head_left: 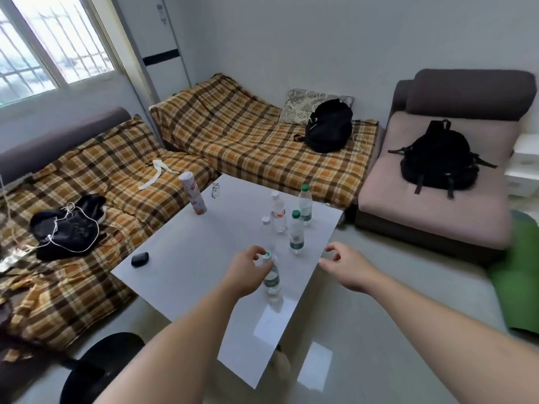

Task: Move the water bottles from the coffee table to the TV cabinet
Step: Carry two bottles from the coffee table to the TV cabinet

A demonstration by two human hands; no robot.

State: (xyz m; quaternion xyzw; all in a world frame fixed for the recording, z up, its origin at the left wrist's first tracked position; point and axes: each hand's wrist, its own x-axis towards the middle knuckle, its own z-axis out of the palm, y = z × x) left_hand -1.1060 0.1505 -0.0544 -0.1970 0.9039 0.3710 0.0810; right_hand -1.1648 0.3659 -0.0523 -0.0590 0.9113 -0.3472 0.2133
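Several clear plastic water bottles stand on the white coffee table (186, 258). My left hand (248, 269) wraps the neck of the nearest green-capped bottle (271, 279), which rests upright on the table. Just beyond it stand a green-capped bottle (296, 232), a white-capped bottle (267, 231), a bottle with a red label (278, 212) and a far green-capped bottle (305, 205). My right hand (347, 265) hovers over the table's right edge, fingers spread, holding nothing. The TV cabinet is out of sight.
A pink patterned tube (193, 193), glasses (215, 190) and a small black case (140, 258) share the table. Plaid-covered sofas hold a black backpack (329, 125) and dark clothes (68, 228). Another backpack (439, 158) lies on the pink seat. A black stool (96, 371) is near left.
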